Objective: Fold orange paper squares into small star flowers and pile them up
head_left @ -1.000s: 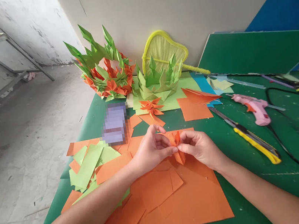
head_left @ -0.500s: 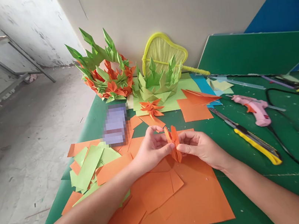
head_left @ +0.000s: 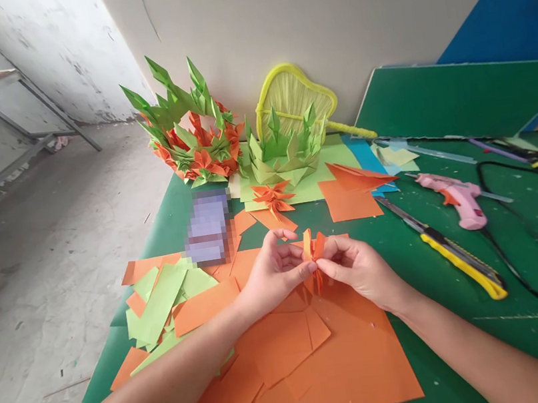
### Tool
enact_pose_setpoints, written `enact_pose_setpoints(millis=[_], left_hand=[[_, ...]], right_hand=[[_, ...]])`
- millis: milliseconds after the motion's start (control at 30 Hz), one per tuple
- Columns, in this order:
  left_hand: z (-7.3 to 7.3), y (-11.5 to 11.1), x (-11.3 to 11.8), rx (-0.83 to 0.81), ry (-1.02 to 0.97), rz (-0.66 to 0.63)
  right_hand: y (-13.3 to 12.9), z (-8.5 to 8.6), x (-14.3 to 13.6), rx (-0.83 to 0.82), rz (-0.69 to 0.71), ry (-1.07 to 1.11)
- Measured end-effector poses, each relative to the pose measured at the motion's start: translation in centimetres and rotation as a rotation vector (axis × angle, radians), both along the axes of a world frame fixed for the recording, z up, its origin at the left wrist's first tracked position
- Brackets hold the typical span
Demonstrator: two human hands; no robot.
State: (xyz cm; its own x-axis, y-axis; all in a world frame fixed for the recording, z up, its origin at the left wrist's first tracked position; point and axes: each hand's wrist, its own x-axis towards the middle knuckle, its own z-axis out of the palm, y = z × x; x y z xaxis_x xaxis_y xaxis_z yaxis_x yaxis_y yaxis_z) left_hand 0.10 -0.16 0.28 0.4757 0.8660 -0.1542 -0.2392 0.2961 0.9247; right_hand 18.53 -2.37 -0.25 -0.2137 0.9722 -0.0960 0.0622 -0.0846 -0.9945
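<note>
- The left hand [head_left: 279,268] pinches the folded orange piece [head_left: 307,244] between thumb and fingers, its index finger arched.
- The right hand [head_left: 360,270] grips the same piece from the other side, thumb tip close to the left thumb.
- The piece is upright between the hands, over the orange sheet [head_left: 359,370] on the green table [head_left: 449,363].
- Green scraps [head_left: 160,305] lie left of the hands.
- Beyond the hands lies an orange flower [head_left: 273,199], just in front of the green crown [head_left: 288,170].
- To the right, the cutter [head_left: 452,258] lies near the pink glue gun [head_left: 458,199].
</note>
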Motion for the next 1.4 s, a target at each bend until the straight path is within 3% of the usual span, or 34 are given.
enact_pose_setpoints(millis=[367, 600, 767, 1000, 1400], left_hand=[[-0.37, -0.05, 0.28, 0.068, 0.041, 0.025], [-0.22, -0.05, 0.22, 0.050, 0.002, -0.002], [-0.21, -0.24, 0.26, 0.069, -0.020, -0.025], [-0.35, -0.24, 0.17, 0.128, 0.015, -0.041], [-0.54, -0.32, 0.36, 0.209, 0.155, 0.055]], right_hand=[[0.09, 0.95, 0.15, 0.138, -0.055, -0.019], [-0.16, 0.71, 0.06, 0.247, -0.086, -0.116], [-0.05, 0.65, 0.17, 0.255, -0.132, -0.082], [-0.06, 0.88, 0.27, 0.216, -0.087, -0.074], [-0.32, 0.55, 0.31, 0.444, -0.145, -0.385]])
